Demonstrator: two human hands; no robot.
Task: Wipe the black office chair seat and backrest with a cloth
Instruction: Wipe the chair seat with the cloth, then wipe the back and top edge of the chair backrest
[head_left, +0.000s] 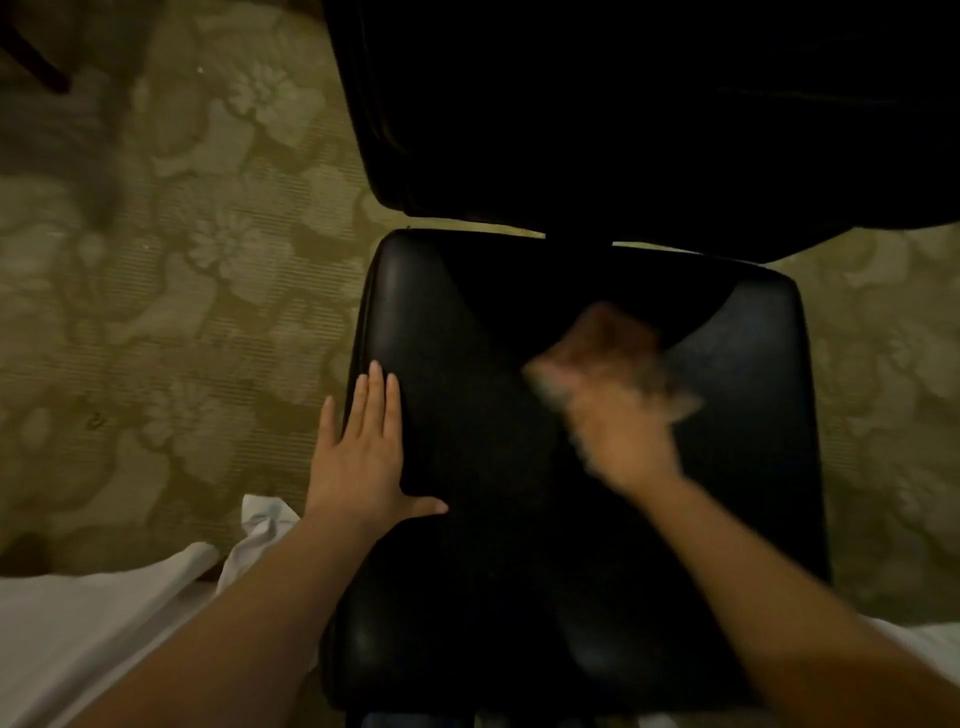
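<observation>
The black office chair seat (467, 322) fills the middle of the view, glossy and square. Its black backrest (597, 114) rises beyond it at the top. My left hand (363, 457) lies flat with fingers spread on the seat's left edge, holding nothing. My right hand (618, 421) is blurred by motion over the middle of the seat, closed on a dark reddish-brown cloth (602, 338) that presses against the seat surface.
A green floral carpet (197, 270) surrounds the chair. White fabric (93, 623) lies at the lower left, and a crumpled white piece (265, 519) sits beside the seat's left side. A dark furniture leg (36, 57) stands at the top left.
</observation>
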